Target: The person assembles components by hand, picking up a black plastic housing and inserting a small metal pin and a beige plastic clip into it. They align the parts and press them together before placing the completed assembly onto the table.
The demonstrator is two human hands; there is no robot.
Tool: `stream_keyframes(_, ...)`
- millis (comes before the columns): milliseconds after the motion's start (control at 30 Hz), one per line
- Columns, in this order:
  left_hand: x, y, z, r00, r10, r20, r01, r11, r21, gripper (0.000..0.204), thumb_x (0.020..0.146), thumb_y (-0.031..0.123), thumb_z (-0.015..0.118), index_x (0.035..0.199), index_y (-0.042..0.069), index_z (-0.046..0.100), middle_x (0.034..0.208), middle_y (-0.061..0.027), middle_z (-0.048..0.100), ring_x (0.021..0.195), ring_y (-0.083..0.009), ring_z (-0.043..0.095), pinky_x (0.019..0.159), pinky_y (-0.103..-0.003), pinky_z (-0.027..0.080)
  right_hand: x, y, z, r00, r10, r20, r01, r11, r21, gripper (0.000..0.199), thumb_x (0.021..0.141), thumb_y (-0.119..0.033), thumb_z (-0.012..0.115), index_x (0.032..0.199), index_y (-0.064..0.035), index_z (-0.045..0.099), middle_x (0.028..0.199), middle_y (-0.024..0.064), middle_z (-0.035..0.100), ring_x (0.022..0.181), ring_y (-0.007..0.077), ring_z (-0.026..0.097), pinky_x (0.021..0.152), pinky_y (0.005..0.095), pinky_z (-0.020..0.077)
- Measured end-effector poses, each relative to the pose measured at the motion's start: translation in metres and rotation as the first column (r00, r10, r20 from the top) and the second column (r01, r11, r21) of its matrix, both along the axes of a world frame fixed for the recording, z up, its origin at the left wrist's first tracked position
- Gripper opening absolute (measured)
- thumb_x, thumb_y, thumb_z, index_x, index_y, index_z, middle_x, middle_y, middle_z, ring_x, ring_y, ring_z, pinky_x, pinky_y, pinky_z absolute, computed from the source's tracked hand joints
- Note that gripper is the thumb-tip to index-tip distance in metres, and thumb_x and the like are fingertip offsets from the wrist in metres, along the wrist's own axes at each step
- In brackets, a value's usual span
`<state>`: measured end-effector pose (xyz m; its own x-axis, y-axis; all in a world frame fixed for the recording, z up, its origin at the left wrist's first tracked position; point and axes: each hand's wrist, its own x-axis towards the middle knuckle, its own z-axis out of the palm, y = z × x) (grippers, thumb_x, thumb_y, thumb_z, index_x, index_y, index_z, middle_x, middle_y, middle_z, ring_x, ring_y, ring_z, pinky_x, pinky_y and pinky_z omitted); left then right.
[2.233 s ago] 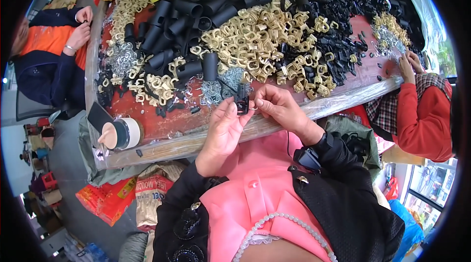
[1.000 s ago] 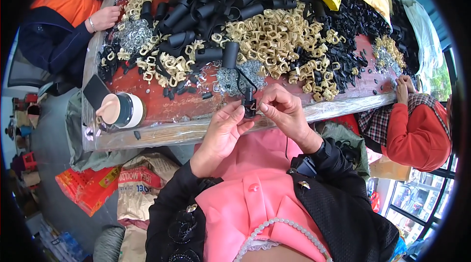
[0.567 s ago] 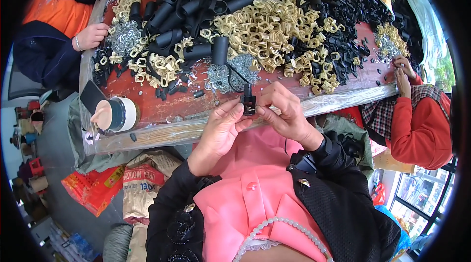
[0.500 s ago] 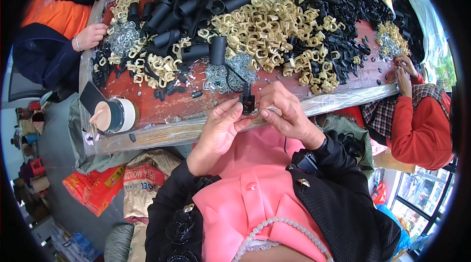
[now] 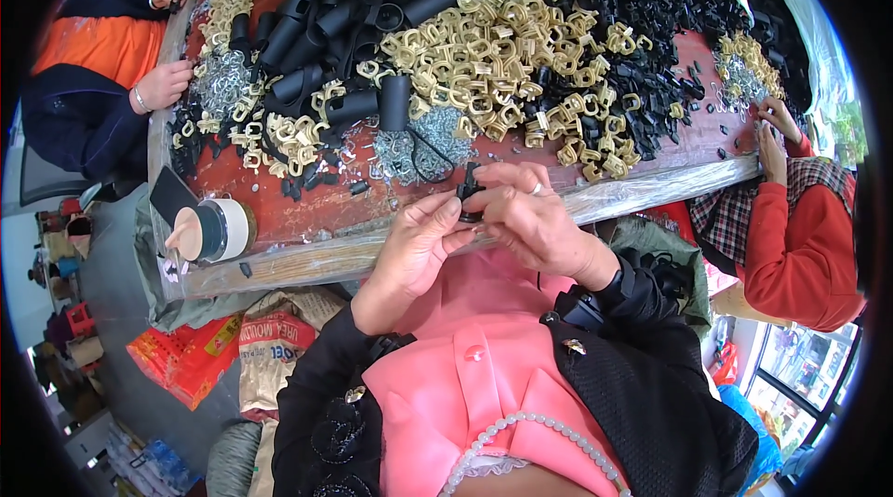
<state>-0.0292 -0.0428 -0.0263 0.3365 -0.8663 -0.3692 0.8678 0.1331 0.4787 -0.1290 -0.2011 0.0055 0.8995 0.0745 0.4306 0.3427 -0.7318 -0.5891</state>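
As the left hand [image 5: 417, 244] pinches a black part [image 5: 467, 188] pointing lengthwise outward, the right hand [image 5: 537, 225] overlaps its right side, grip unclear.

from the two hands: a small part [image 5: 468, 190] is sitting between the left hand [image 5: 420, 241] and the right hand [image 5: 538, 222], at the near edge of the table [image 5: 326, 204]. on the table, a heap of metal bits [image 5: 419, 145] is lying near at 11 o'clock, with a lone tube [image 5: 394, 103] resting just behind it and piled tubes [image 5: 335, 18] spreading farther back. a ring heap [image 5: 498, 50] is filling 12 o'clock; loose pieces [image 5: 642, 41] are lying toward 1 and 2. a jar [image 5: 214, 229] is standing at 9. co-workers are sitting beside the table at 10 [image 5: 93, 97] and 3 [image 5: 800, 236]; sacks [image 5: 270, 353] are lying at 8.
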Motion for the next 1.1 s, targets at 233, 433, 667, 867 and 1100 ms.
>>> stream_keyframes(233, -0.002, 0.003, 0.004, 1.000, 0.014, 0.025, -0.014, 1.000, -0.008, 0.024, 0.087, 0.013, 0.049, 0.106, 0.000, 0.050, 0.097, -0.0103, 0.059, 0.086, -0.0176, 0.060, 0.074, -0.027, 0.051, 0.005, 0.013, 0.003, 0.983, -0.184, -0.005, 0.182, 0.969, 0.169, 0.012, 0.073, -0.002, 0.060, 0.081, -0.0039, 0.051, 0.101, 0.0131, 0.050, 0.095, 0.0287, 0.047, 0.079, 0.0366, 0.0384)
stream_keyframes(433, -0.001, 0.013, 0.006, 0.999, 0.035, 0.009, -0.034, 0.999, -0.025, 0.026, 0.085, 0.015, 0.053, 0.107, 0.000, 0.052, 0.093, -0.0075, 0.060, 0.084, -0.0134, 0.059, 0.072, -0.024, 0.050, 0.011, 0.028, 0.008, 0.967, -0.250, -0.042, 0.253, 0.960, 0.115, 0.013, 0.072, -0.002, 0.061, 0.080, -0.0035, 0.051, 0.102, 0.0143, 0.047, 0.094, 0.0286, 0.047, 0.077, 0.0350, 0.0394)
stream_keyframes(667, 0.000, 0.023, 0.006, 0.999, 0.028, 0.037, -0.028, 1.000, -0.005, 0.024, 0.085, 0.015, 0.052, 0.103, -0.001, 0.053, 0.092, -0.0089, 0.060, 0.081, -0.0167, 0.060, 0.073, -0.027, 0.051, 0.013, 0.036, 0.014, 0.979, -0.206, 0.014, 0.206, 0.979, -0.014, 0.016, 0.070, -0.001, 0.063, 0.080, -0.0040, 0.052, 0.101, 0.0139, 0.047, 0.094, 0.0292, 0.046, 0.078, 0.0350, 0.0385)
stream_keyframes(867, 0.001, 0.025, 0.007, 0.997, 0.019, 0.080, -0.021, 0.999, 0.026, 0.025, 0.083, 0.013, 0.056, 0.103, -0.001, 0.054, 0.092, -0.0079, 0.060, 0.079, -0.0149, 0.060, 0.069, -0.024, 0.051, 0.013, 0.031, 0.008, 0.990, -0.143, -0.010, 0.143, 0.987, 0.069, 0.015, 0.070, -0.005, 0.063, 0.080, -0.0057, 0.052, 0.101, 0.0107, 0.047, 0.094, 0.0268, 0.045, 0.079, 0.0357, 0.0349)
stream_keyframes(1100, 0.005, 0.015, 0.014, 0.997, 0.002, 0.078, -0.003, 1.000, 0.015, 0.021, 0.082, 0.008, 0.055, 0.101, -0.002, 0.055, 0.092, -0.0090, 0.060, 0.080, -0.0191, 0.061, 0.068, -0.023, 0.051, 0.018, 0.022, -0.007, 0.978, -0.197, -0.073, 0.206, 0.826, 0.525, 0.011, 0.074, -0.006, 0.062, 0.080, -0.0034, 0.054, 0.095, 0.0091, 0.051, 0.089, 0.0229, 0.051, 0.075, 0.0313, 0.0412)
